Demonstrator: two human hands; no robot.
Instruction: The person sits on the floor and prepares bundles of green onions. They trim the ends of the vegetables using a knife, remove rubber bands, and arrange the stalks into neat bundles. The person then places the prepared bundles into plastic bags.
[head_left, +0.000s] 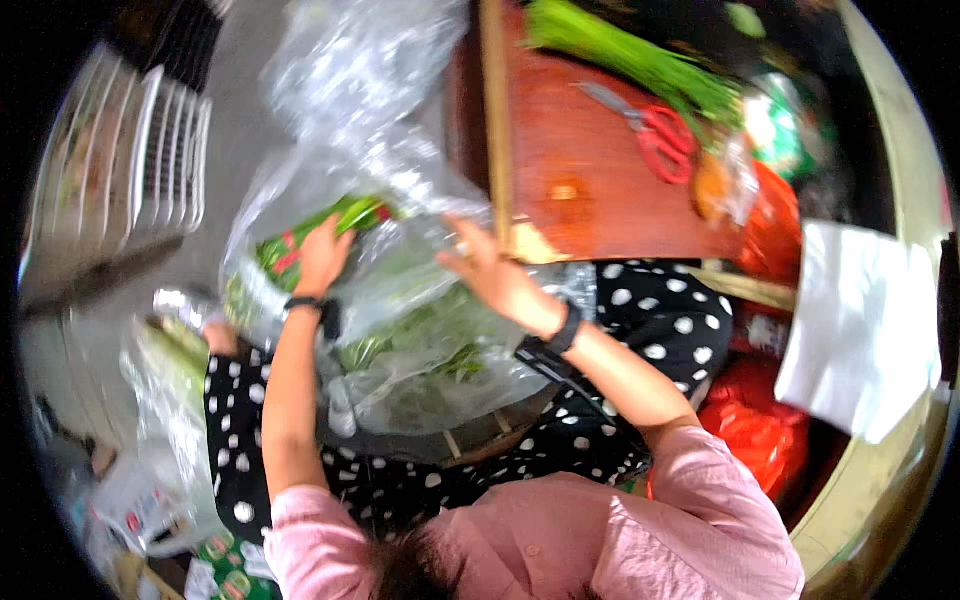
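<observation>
A large clear plastic bag (420, 300) lies open across my lap and the floor before me, with leafy greens (420, 337) inside it. My left hand (324, 255) rests on a bundle of green vegetables bound with red tape (285, 251) at the bag's left part; the fingers' hold is partly hidden. Over the bag's right side is my right hand (495, 281), blurred, its fingers apart and nothing seen in it. Red-handled scissors (664, 142) lie on the reddish wooden table (555, 172) at the upper right, beside a bunch of long green stalks (615, 49).
White wire racks (172, 150) stand at the upper left. More clear plastic (360, 60) spreads beyond the bag. On the right are a white sheet (862, 330) and red plastic bags (757, 420). Bagged pale stalks (176, 349) lie left of my leg.
</observation>
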